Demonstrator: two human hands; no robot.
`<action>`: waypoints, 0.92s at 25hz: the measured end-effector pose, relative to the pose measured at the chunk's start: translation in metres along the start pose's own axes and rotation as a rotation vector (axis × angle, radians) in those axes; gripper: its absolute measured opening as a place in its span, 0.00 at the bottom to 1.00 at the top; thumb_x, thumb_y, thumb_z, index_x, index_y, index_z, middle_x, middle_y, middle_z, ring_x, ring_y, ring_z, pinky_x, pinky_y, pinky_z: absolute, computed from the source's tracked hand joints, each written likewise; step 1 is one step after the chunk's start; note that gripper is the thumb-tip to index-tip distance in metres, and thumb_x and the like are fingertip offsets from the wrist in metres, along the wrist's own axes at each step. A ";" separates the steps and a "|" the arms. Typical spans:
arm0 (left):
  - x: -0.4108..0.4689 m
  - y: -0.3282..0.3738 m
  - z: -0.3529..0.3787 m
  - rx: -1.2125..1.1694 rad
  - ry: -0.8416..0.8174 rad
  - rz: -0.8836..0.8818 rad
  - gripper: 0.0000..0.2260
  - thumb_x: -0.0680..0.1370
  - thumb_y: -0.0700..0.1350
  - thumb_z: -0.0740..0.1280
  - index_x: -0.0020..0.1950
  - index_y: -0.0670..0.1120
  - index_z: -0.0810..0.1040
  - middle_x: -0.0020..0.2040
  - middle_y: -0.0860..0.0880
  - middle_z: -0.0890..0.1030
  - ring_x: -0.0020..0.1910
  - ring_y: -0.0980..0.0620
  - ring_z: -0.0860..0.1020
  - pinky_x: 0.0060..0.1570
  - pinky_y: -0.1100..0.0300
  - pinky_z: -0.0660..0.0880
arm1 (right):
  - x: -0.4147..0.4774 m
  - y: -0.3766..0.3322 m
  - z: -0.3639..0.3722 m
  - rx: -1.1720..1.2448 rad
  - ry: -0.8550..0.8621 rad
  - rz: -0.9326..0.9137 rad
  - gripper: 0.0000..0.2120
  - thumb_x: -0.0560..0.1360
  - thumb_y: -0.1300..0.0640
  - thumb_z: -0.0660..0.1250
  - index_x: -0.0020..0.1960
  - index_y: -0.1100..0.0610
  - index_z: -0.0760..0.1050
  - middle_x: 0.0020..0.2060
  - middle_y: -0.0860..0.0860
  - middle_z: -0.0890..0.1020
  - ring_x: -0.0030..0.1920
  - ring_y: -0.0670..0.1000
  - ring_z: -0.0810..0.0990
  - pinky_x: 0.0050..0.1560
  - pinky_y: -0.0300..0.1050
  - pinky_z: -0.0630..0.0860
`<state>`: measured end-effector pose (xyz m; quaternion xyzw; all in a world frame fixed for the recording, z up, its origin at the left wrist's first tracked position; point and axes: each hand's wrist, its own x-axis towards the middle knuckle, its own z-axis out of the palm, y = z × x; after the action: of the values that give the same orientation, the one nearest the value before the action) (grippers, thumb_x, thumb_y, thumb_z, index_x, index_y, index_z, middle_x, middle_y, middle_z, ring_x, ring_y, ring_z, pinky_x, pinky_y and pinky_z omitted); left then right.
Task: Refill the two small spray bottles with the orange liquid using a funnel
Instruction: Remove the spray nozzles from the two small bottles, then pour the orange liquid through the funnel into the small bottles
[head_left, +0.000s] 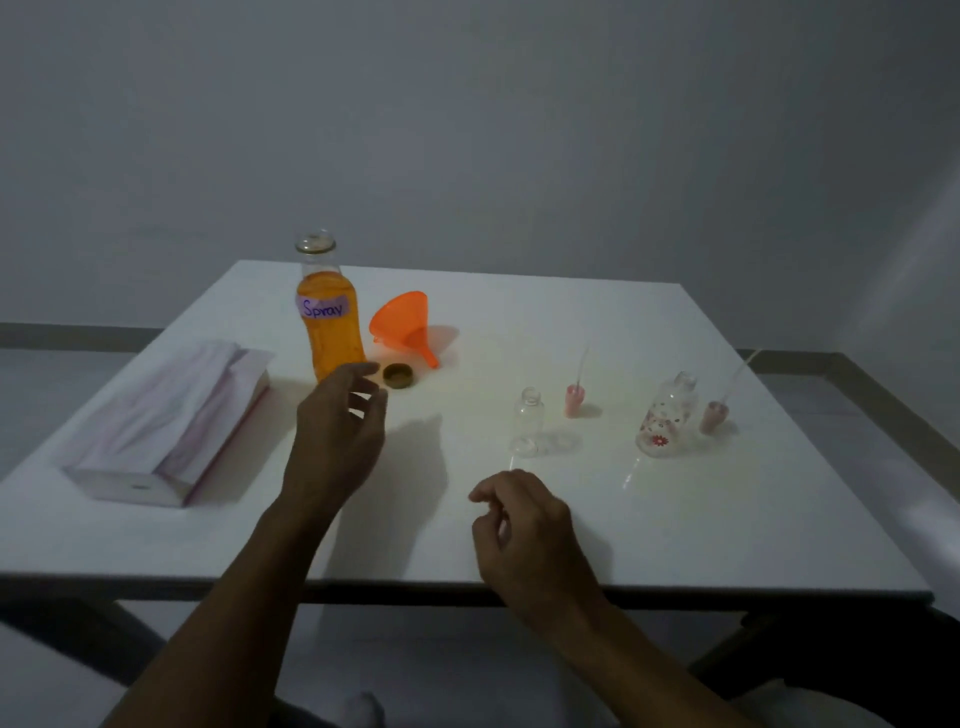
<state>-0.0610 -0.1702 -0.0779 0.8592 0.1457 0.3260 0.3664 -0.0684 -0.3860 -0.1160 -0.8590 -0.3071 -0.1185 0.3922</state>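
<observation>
Head view, with the middle of the white table (727, 530) taken as the dial's centre: at 6 o'clock the right hand (524, 525) is held low, its fingers loosely curled and nothing gripped. At 9 o'clock the left hand (337, 436) is raised with its fingers spread and relaxed, and it is likewise empty. Further out at 9 o'clock a white and pink tissue box (166, 431) is laid flat.

At 3 o'clock the small clear plastic spray bottle (530, 423) and, further out, the small flower-printed spray bottle (665, 421) are stood uncapped and seemingly empty. A pink spray head with a dip tube (575, 400) is set just beyond the first, and a second pink spray head (714, 415) just beside the other.

At 11 o'clock a small gold screw cap (399, 375) is seen, with the orange plastic funnel (402, 327) laid on its side beyond it. The tall glass bottle of orange liquid labelled "Spray" (332, 322) is stood open just past the left fingertips.

Spills are judged the chief risk. The open tall bottle could be knocked over by a careless reach. Either light small bottle could be tipped by the funnel's weight if it is not steadied. An overflow could be caused by fast pouring into so narrow a neck. The upended spray heads could be toppled by a passing sleeve or wrist.
</observation>
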 end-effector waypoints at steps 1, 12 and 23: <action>0.006 -0.004 0.000 -0.023 0.075 -0.063 0.14 0.78 0.45 0.66 0.64 0.48 0.72 0.55 0.49 0.79 0.45 0.60 0.76 0.40 0.67 0.71 | 0.008 -0.004 0.006 0.027 -0.014 -0.002 0.10 0.75 0.64 0.63 0.52 0.55 0.78 0.47 0.49 0.81 0.48 0.42 0.78 0.48 0.32 0.77; 0.079 -0.049 0.003 -0.145 0.220 -0.299 0.39 0.70 0.58 0.74 0.75 0.52 0.58 0.74 0.48 0.66 0.70 0.48 0.68 0.63 0.51 0.71 | 0.205 -0.031 0.071 0.155 -0.057 0.449 0.34 0.75 0.52 0.71 0.76 0.54 0.59 0.72 0.54 0.69 0.70 0.56 0.69 0.63 0.49 0.72; 0.098 -0.071 0.002 -0.180 0.102 -0.258 0.33 0.70 0.57 0.75 0.70 0.50 0.69 0.66 0.51 0.76 0.60 0.53 0.76 0.51 0.65 0.74 | 0.285 -0.019 0.101 0.199 -0.202 0.704 0.48 0.65 0.44 0.79 0.75 0.56 0.57 0.72 0.56 0.67 0.71 0.59 0.68 0.62 0.51 0.73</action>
<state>0.0122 -0.0742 -0.0859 0.7795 0.2434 0.3311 0.4728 0.1395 -0.1771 -0.0446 -0.8769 -0.0402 0.1396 0.4582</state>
